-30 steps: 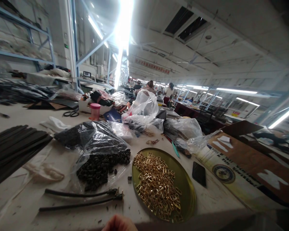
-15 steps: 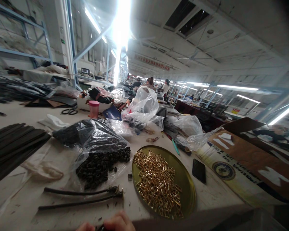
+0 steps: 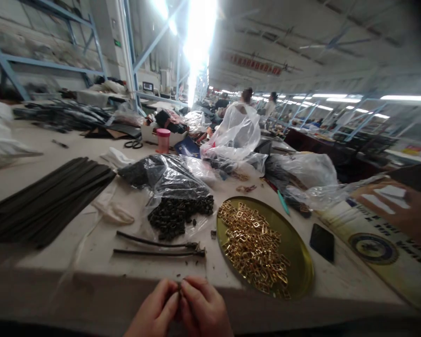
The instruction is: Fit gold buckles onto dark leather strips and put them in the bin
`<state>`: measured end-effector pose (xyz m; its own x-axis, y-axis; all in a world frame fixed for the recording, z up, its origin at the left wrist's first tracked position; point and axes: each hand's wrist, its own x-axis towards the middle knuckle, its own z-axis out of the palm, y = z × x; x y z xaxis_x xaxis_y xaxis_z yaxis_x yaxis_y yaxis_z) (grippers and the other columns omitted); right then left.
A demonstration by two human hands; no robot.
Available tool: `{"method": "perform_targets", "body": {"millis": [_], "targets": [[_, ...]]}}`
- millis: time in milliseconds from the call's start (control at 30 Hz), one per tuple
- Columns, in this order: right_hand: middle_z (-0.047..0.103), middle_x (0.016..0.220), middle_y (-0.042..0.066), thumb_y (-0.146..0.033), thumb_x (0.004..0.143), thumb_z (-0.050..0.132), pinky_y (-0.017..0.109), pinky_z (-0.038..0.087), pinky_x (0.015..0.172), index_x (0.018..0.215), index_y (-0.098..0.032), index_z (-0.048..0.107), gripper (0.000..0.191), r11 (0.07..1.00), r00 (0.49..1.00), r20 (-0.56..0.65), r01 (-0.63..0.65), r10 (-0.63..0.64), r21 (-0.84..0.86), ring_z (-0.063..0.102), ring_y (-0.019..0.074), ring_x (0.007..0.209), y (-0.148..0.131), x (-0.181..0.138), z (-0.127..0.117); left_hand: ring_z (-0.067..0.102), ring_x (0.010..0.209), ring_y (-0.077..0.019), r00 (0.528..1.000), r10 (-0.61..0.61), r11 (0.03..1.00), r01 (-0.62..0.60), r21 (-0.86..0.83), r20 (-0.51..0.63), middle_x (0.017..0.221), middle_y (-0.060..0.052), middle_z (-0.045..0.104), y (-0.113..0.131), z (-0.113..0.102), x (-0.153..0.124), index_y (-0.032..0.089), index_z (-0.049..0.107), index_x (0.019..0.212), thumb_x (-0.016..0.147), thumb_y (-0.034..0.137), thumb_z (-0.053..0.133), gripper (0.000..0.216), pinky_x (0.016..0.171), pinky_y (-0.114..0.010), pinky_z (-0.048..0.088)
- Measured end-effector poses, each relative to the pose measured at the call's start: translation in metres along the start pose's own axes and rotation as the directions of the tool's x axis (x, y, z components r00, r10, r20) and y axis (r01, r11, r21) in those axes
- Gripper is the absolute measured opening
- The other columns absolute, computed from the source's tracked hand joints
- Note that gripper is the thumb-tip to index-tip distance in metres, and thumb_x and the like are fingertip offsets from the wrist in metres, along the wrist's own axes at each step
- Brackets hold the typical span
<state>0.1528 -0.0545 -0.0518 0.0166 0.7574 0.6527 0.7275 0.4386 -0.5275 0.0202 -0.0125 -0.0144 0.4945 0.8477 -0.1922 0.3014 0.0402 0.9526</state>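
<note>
Close together at the table's near edge, my left hand (image 3: 156,306) and my right hand (image 3: 204,304) are both closed, their fingertips pinched against each other. Something small and dark shows between the fingertips, too little of it to name. Just beyond them lie two thin dark straps (image 3: 157,253) side by side, each with metal hardware at its right end. To the right, a round gold tray (image 3: 303,269) bears a heap of small gold rectangular buckles (image 3: 252,243). Small black loops (image 3: 177,215) spill from a clear plastic bag (image 3: 171,175) behind the straps.
A stack of long dark strips (image 3: 52,201) lies on the left. Scissors (image 3: 133,143) and a pink-lidded jar (image 3: 163,140) stand farther back. Right of the tray are a phone (image 3: 322,242), a teal pen-like tool (image 3: 282,202) and a printed cardboard box (image 3: 373,248). People are in the background.
The view has swung left and down, so the table's things sit farther right in the picture. Both hands, earlier mostly cut off at the bottom edge, now show with fingertips together.
</note>
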Motion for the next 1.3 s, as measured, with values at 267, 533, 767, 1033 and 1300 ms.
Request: {"method": "perform_targets", "body": {"millis": [267,533,767,1033,1300], "targets": [[0.064,0.090,0.006,-0.013,0.078,0.052,0.023,0.053,0.072,0.084,-0.020,0.062,0.014,0.910,0.958,0.024,-0.278,0.285,0.308,0.063,0.0155,0.084,-0.011,0.003,-0.014,0.048,0.066,-0.0150,1.000,-0.014,0.999,0.015,0.028,-0.027,0.068,0.000,0.050,0.012,0.003,-0.012,0.016,0.047,0.074,0.078,0.023,0.039,0.011,0.064,-0.026,0.039],[0.063,0.095,0.006,-0.011,0.078,0.053,0.028,0.051,0.079,0.090,-0.021,0.058,0.017,0.946,0.978,0.054,-0.207,0.200,0.249,0.060,0.0167,0.091,-0.016,-0.005,-0.012,0.049,0.069,-0.0158,0.999,-0.015,1.000,0.015,-0.005,-0.052,0.072,-0.002,0.051,0.027,0.001,-0.015,0.015,0.047,0.078,0.079,0.026,0.038,0.014,0.067,-0.027,0.039],[0.060,0.105,0.009,-0.013,0.079,0.053,0.030,0.053,0.080,0.091,-0.021,0.058,0.015,0.997,0.999,0.019,-0.051,0.050,0.050,0.059,0.0190,0.098,-0.013,-0.004,-0.016,0.048,0.071,-0.0152,0.999,-0.014,1.000,0.013,-0.011,-0.036,0.073,-0.001,0.051,0.025,0.001,-0.013,0.015,0.047,0.077,0.080,0.025,0.038,0.013,0.068,-0.026,0.039],[0.066,0.094,0.009,-0.013,0.080,0.052,0.027,0.055,0.074,0.091,-0.019,0.059,0.014,0.998,0.999,-0.009,0.053,-0.054,-0.044,0.064,0.0167,0.084,-0.008,-0.001,-0.016,0.048,0.068,-0.0139,1.000,-0.025,1.000,0.025,-0.002,0.003,0.071,0.000,0.051,0.019,0.000,-0.011,0.016,0.047,0.075,0.082,0.026,0.039,0.015,0.065,-0.024,0.038],[0.063,0.075,0.002,-0.011,0.079,0.052,0.023,0.053,0.064,0.087,-0.021,0.054,0.013,0.965,0.984,0.037,-0.176,0.173,0.193,0.062,0.0132,0.070,-0.008,0.006,-0.017,0.049,0.068,-0.0136,0.999,-0.034,0.997,0.032,0.070,0.025,0.070,0.000,0.053,0.013,-0.001,-0.010,0.015,0.049,0.076,0.082,0.026,0.040,0.015,0.064,-0.023,0.037]]}}
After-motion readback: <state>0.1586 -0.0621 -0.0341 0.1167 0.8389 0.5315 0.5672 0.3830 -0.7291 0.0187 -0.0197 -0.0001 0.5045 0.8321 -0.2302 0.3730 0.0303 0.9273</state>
